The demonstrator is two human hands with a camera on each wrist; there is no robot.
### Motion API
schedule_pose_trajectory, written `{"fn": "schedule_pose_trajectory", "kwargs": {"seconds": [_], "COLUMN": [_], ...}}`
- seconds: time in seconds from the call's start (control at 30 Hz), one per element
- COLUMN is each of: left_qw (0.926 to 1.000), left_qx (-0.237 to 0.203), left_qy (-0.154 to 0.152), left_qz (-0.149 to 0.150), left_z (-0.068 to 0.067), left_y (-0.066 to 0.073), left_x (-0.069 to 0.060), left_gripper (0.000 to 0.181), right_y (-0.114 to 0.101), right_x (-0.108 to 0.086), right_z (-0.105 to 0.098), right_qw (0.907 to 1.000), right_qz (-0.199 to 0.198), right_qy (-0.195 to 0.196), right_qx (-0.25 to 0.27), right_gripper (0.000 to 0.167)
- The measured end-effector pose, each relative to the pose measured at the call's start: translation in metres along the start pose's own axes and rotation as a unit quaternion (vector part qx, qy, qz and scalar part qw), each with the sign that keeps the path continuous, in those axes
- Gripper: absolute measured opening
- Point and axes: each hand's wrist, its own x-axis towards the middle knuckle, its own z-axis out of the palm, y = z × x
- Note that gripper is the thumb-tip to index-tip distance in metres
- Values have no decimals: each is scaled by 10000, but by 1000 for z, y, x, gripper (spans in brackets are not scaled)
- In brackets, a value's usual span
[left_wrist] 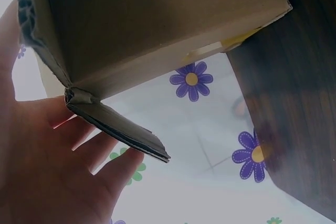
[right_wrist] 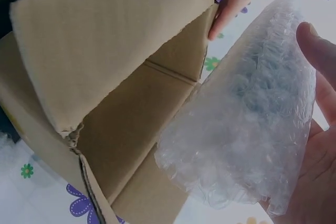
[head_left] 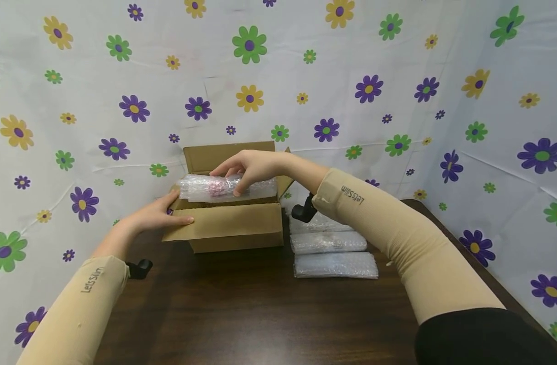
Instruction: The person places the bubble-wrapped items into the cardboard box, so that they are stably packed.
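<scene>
My right hand (head_left: 255, 166) grips a bubble-wrapped bundle (head_left: 194, 188) from above, over the mouth of an open cardboard box (head_left: 237, 223). Through the clear wrap a pinkish patch shows in the head view; what is inside cannot be made out. In the right wrist view the bundle (right_wrist: 236, 114) is beside the box opening, with the thumb on its near face. My left hand (head_left: 152, 215) holds the box's left corner, thumb on the front flap and fingers at the side flap (left_wrist: 121, 132). The box's inner walls (right_wrist: 131, 129) are partly visible.
Several bubble-wrapped bundles lie in a column on the dark wooden table (head_left: 260, 314), right of the box; the nearest bundle (head_left: 336, 265) lies flat, and my right forearm partly hides the farthest. Behind the table hangs a flowered sheet (head_left: 164, 66).
</scene>
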Motion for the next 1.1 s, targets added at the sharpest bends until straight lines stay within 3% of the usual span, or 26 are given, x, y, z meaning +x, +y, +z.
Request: {"fn": "schedule_pose_trajectory", "kwargs": {"seconds": [0.4, 0.77, 1.1], "left_qw": [9999, 9997, 9999], "left_qx": [-140, -167, 41], "left_qy": [77, 149, 132], "left_qz": [63, 140, 3], "left_z": [2, 3, 4], "left_y": [-2, -3, -1], "left_x": [-1, -4, 0], "left_gripper": [104, 104, 106], "right_y": [16, 25, 36], "right_x": [27, 53, 61], "right_z": [6, 14, 16], "right_qw": [9998, 9980, 9946], "right_qz": [183, 358, 591], "right_qy": [92, 170, 309], "right_qx": [72, -499, -800], "right_gripper": [62, 62, 61]}}
